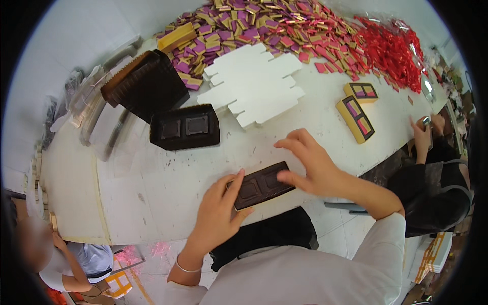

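A shallow box with a black two-compartment plastic insert (258, 186) lies near the table's front edge, its compartments bare. My left hand (218, 211) grips its left end, thumb on the near side and fingers on the far side. Over the right end is my right hand (312, 165), fingers spread and nothing in them; its thumb overlaps the insert, and I cannot tell whether it touches. Farther left stand a stack of black inserts (185, 127) and a taller, tilted stack of them (147, 84).
White die-cut card sheets (256, 84) lie mid-table. Behind is a heap of purple, pink and gold small packets (244, 25), with red wrappers (391, 53) at right. Two gold boxes (356, 119) hold coloured packets. Other people (432, 193) sit at both sides.
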`<state>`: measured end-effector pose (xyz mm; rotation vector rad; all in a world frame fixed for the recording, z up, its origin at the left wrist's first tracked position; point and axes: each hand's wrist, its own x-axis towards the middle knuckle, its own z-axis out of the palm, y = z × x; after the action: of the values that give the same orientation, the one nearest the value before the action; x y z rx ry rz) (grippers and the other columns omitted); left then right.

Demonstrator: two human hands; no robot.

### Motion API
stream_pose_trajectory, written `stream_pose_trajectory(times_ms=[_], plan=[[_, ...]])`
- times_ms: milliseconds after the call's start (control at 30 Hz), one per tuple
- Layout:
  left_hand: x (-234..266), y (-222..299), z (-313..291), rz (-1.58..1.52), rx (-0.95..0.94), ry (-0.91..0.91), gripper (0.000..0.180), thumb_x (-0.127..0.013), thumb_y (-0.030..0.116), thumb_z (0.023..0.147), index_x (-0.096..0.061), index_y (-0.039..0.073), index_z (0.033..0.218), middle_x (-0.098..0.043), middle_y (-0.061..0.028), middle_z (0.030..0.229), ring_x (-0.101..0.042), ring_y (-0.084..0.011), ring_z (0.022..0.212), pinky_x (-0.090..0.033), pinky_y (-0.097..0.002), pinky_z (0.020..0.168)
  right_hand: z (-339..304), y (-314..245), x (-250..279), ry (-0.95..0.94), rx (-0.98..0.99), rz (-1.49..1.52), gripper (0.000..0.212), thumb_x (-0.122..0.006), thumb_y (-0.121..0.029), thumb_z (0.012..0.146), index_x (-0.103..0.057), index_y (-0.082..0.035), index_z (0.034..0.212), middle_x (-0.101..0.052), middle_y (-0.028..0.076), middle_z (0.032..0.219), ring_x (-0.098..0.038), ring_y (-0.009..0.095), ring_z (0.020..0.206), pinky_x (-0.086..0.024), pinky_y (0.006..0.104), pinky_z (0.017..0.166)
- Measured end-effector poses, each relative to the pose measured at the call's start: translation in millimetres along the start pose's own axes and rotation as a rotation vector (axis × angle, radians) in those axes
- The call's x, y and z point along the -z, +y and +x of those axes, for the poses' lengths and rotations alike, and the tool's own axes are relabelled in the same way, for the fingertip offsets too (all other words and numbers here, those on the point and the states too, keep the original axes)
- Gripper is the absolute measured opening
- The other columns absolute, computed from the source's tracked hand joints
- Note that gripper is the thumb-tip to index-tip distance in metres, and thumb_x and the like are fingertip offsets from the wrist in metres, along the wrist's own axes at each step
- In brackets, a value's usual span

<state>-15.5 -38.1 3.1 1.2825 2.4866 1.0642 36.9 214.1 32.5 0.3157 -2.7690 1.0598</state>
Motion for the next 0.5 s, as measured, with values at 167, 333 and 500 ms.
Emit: stream_pose_trajectory(times_ms=[167,333,500], plan=[[-19.1,9.6,9.8,0.163,0.013,-0.024,0.076,-0.071,0.025,0.080,-0.037,0.000,0.142,-0.039,-0.0201,0.136,-0.047,-0.0357,0.113,-0.037,-0.0424,0.091,-8.1,4.1,-17.9,-0.210,0.187,-0.464,0.060,-0.061,-0.026,0.089,-0.037,-0.011,0.143,-0.031,0.023,0.147,-0.035,0.040,0.131,-0.026,0.0509,0.109],[-17.2,-0.1,6.4,0.059,-0.017,0.031,0.078,-0.070,0.037,0.080,-0.037,-0.001,0.141,-0.042,-0.0185,0.134,-0.048,-0.0347,0.110,-0.037,-0.0404,0.089,82.4,48.9,44.5,0.443,0.096,-0.061,0.038,-0.059,-0.012,0.089,-0.054,-0.003,0.126,-0.056,0.019,0.126,-0.055,0.033,0.112,-0.043,0.0412,0.095],[-21.5,-5.0,9.3,0.091,-0.036,0.032,0.078,-0.072,0.036,0.079,-0.038,-0.001,0.140,-0.047,-0.0163,0.128,-0.049,-0.0325,0.103,-0.038,-0.0389,0.087,215.0,139.8,58.1,0.388,-0.071,-0.096,0.025,-0.065,-0.017,0.084,-0.067,0.003,0.099,-0.068,0.015,0.093,-0.065,0.026,0.086,-0.051,0.0355,0.077]])
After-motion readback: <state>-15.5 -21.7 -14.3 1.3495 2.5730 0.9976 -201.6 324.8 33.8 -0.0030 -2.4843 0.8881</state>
